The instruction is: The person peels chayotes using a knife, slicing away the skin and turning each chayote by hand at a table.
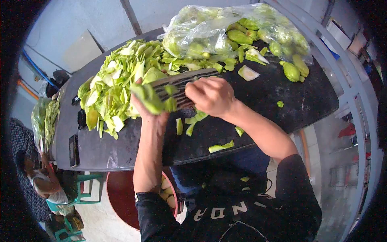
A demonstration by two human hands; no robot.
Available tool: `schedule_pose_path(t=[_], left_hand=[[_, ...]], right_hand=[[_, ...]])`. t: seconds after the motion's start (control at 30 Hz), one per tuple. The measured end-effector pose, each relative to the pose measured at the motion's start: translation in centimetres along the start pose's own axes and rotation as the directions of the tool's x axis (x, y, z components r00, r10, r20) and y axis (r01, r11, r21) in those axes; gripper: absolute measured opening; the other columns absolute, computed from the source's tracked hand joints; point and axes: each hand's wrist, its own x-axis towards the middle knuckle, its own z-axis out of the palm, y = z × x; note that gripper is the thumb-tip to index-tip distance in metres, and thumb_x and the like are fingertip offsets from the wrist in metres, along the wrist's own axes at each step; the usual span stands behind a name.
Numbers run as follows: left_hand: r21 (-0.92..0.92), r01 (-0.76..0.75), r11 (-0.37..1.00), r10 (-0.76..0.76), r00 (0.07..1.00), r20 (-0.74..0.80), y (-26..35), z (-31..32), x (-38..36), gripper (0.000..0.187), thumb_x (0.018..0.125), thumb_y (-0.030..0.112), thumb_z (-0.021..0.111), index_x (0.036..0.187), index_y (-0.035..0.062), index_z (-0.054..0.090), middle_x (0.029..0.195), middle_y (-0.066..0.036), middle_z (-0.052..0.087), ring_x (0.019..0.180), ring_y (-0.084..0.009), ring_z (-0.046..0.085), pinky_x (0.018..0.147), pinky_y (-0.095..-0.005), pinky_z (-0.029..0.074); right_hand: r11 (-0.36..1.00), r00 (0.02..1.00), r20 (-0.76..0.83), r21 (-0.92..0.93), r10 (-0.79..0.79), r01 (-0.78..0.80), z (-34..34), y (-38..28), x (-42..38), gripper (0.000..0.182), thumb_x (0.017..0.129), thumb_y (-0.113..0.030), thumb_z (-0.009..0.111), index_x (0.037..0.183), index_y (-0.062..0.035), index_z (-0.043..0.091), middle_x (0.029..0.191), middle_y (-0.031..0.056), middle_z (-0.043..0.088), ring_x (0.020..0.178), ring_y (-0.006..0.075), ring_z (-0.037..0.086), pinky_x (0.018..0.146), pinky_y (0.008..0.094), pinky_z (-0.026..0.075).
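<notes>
My left hand (150, 113) is wrapped round a pale green vegetable (150, 99), which is blurred by motion. My right hand (211, 96) makes a fist at the near right side of a wide striped blade (175, 88); its handle is hidden in the fingers. The blade lies against the vegetable, with green bits on its face. Just behind and left of my left hand rises a big heap of green peelings and slices (117, 82). Loose peelings (221, 147) lie on the dark table (258, 105) near its front edge.
A clear plastic bag of green vegetables (201, 30) fills the back of the table. Two whole ones (291, 71) and a cut piece (248, 73) lie at right. A dark phone-like object (73, 150) is front left. Below stands a red tub (121, 197); a seated person (50, 187) is far left.
</notes>
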Motion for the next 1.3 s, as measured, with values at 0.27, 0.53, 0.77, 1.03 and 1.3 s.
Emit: schedule_pose_path(t=[0.27, 0.53, 0.77, 1.03, 1.3], left_hand=[[-0.056, 0.109, 0.993, -0.111, 0.992, -0.052, -0.1, 0.7, -0.7, 0.044, 0.089, 0.042, 0.052, 0.112, 0.0061, 0.061, 0.106, -0.013, 0.067, 0.094, -0.0271, 0.065, 0.083, -0.0395, 0.054], [-0.044, -0.005, 0.999, 0.003, 0.999, -0.049, -0.3, 0.8, -0.8, 0.066, 0.089, 0.057, 0.050, 0.131, 0.0069, 0.052, 0.116, -0.014, 0.064, 0.106, -0.0331, 0.060, 0.094, -0.0488, 0.048], [0.037, -0.013, 0.999, 0.011, 0.999, 0.053, -0.2, 0.9, -0.7, 0.057, 0.079, 0.042, 0.054, 0.124, 0.0069, 0.055, 0.118, -0.013, 0.061, 0.109, -0.0304, 0.058, 0.094, -0.0479, 0.047], [0.077, 0.012, 0.997, -0.008, 0.998, -0.058, -0.3, 1.5, -0.8, 0.057, 0.078, 0.040, 0.055, 0.125, 0.0069, 0.055, 0.118, -0.013, 0.060, 0.107, -0.0294, 0.058, 0.093, -0.0475, 0.047], [0.062, 0.037, 0.997, -0.037, 0.999, -0.003, -0.4, 2.7, -1.1, 0.064, 0.075, 0.038, 0.055, 0.129, 0.0046, 0.050, 0.119, -0.016, 0.058, 0.103, -0.0324, 0.060, 0.090, -0.0500, 0.050]], right_hand=[[0.993, 0.993, -0.031, -0.029, -0.114, 0.114, -0.3, -1.6, 0.5, 0.011, 0.074, -0.007, 0.063, 0.084, -0.0043, 0.059, 0.060, 0.0000, 0.050, 0.053, 0.0144, 0.057, 0.045, 0.0277, 0.047], [0.999, 0.998, 0.041, -0.006, 0.041, -0.040, -0.3, 0.2, -0.4, 0.009, 0.077, -0.013, 0.060, 0.081, -0.0099, 0.053, 0.059, 0.0007, 0.051, 0.055, 0.0182, 0.062, 0.046, 0.0342, 0.051], [0.989, 0.992, 0.061, 0.091, 0.108, -0.113, -0.4, 0.7, -0.1, 0.007, 0.079, -0.009, 0.058, 0.079, -0.0102, 0.051, 0.059, 0.0042, 0.057, 0.054, 0.0231, 0.065, 0.046, 0.0386, 0.052], [0.990, 0.998, 0.023, 0.125, 0.064, -0.066, -1.5, 0.1, 0.4, 0.011, 0.074, -0.009, 0.061, 0.076, -0.0112, 0.050, 0.057, 0.0030, 0.054, 0.053, 0.0234, 0.063, 0.045, 0.0392, 0.050], [0.945, 0.930, 0.176, -0.006, 0.324, -0.328, 0.3, 2.9, -0.9, 0.020, 0.075, -0.005, 0.066, 0.086, -0.0081, 0.049, 0.068, 0.0111, 0.064, 0.065, 0.0346, 0.066, 0.053, 0.0444, 0.052]])
